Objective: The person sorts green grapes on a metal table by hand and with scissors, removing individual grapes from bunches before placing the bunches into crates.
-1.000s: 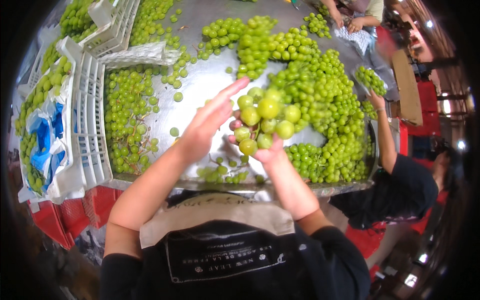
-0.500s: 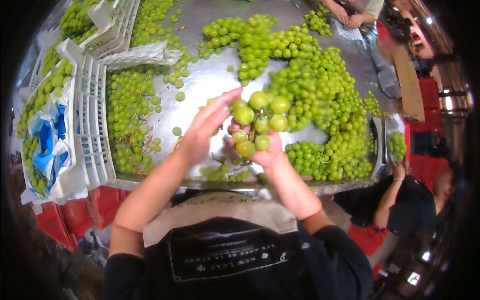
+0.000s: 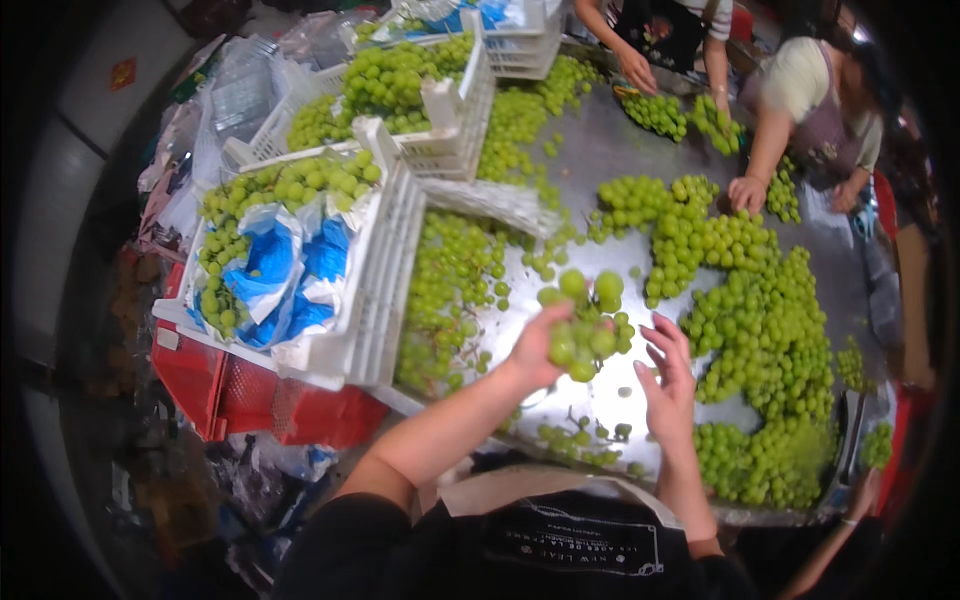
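My left hand point(image 3: 537, 350) is closed around a small bunch of green grapes point(image 3: 588, 345), lifted over the metal table point(image 3: 600, 135). The bunch hides some of its fingertips. Just right of the bunch, my right hand point(image 3: 672, 385) holds nothing; its fingers are spread and curved. To its right lies a long pile of green grape bunches point(image 3: 765, 330). Loose grapes and stem bits point(image 3: 445, 285) cover the table left of my left hand, and a few more grapes point(image 3: 590, 440) lie near the front edge.
A white crate point(image 3: 385, 290) with grapes and blue-and-white liners stands at left, above a red crate point(image 3: 250, 395). Another white crate point(image 3: 455, 140) of grapes is behind it. White padded wrap point(image 3: 490, 200) lies beside them. Co-workers' hands point(image 3: 745, 195) work across the table.
The bunch has passed from my right hand into my left. My right hand has come away with fingers apart. The view has swung left, showing more of the crates.
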Motion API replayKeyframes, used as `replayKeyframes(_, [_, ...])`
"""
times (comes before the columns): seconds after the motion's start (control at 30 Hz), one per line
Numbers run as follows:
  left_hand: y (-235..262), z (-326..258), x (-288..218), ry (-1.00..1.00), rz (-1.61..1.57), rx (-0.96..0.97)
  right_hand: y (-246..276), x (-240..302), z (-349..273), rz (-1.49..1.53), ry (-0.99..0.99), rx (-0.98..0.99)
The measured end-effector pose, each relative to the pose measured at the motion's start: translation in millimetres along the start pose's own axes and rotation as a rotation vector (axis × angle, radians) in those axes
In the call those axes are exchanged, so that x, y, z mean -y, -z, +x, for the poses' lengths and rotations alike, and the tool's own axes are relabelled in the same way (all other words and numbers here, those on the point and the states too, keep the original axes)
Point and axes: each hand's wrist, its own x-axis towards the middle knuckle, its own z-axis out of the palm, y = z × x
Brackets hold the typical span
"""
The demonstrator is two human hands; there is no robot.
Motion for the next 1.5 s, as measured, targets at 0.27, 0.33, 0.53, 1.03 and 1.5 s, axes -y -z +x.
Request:
replayKeyframes(0.27, [-143, 83, -244, -0.862, 0.056, -0.220, 19, -32, 6, 0.001, -0.144, -0.135])
replayKeyframes(0.33, [-134, 78, -323, -1.028, 0.248, -0.177, 25, -45, 5, -0.017, -0.155, -0.166])
replayKeyframes(0.53, [-34, 74, -471, -0.703, 0.501, -0.658, 34, -100, -1, -0.020, -0.295, -0.224])
replayKeyframes(1.03, [-109, 14, -468, -1.283, 0.817, -0.557, -11, -109, 7, -0.481, -0.131, 0.063])
replayKeyframes(1.5, [-68, -124, -100, 0.115, 1.217, 0.107, 2, -140, 4, -0.528, 0.104, -0.021])
